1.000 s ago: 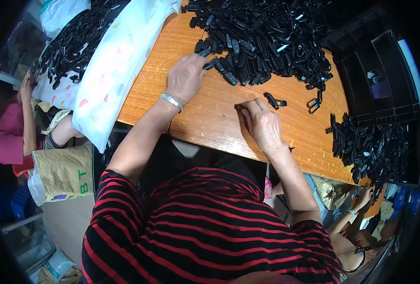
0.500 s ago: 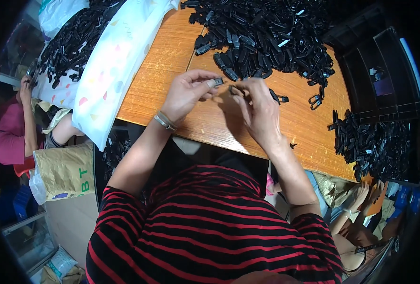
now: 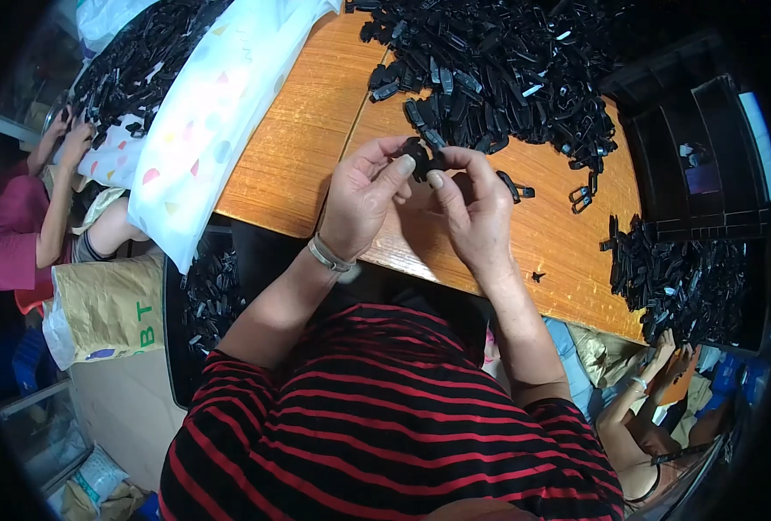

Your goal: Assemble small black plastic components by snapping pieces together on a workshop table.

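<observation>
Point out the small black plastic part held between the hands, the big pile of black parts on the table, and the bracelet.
small black plastic part [image 3: 422, 160], head view, on its exposed middle between the fingertips.
big pile of black parts [image 3: 498, 69], head view, on the heap's centre.
bracelet [image 3: 328, 255], head view, on the band across the left wrist.

I count two hands of mine, my left hand [image 3: 364, 195] and my right hand [image 3: 472, 208], meeting on one small black plastic clip [image 3: 422, 158]. Three heaps of black clips lie on one wooden table [image 3: 316, 139]: a large heap [image 3: 498, 69] at twelve o'clock, a smaller heap [image 3: 681, 278] at three o'clock, and a third heap [image 3: 134, 61] at ten o'clock, each too many to count. About three loose clips [image 3: 581, 195] sit at two o'clock. One black tray [image 3: 698, 165]. One white plastic bag [image 3: 220, 104]. One bracelet [image 3: 326, 254] on my left wrist. Two other people: one [image 3: 29, 226] at nine o'clock, one [image 3: 655, 382] at four o'clock.
</observation>
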